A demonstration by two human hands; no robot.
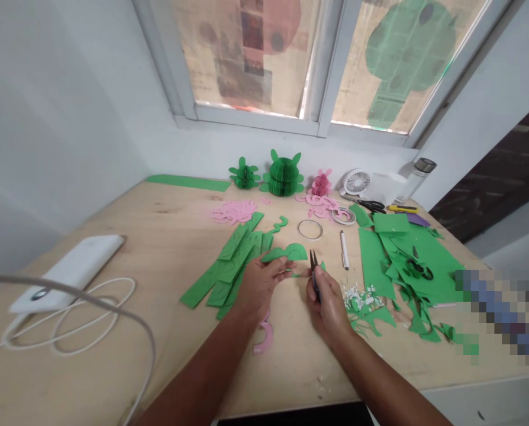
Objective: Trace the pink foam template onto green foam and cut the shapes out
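A green paper piece with a curved outline is pinched in my left hand. To its right, my right hand is closed around dark scissors, whose tips point away from me and stand slightly apart. The blades are beside the green paper, not visibly touching it. Left of my left hand lies a fanned stack of green paper strips. A curved pink cutout rests on the table below my left wrist.
On the wooden table are a white device with a cable, pink cutouts, a tape ring, a white pen, green scraps and a small fan. Green paper figures stand at the back.
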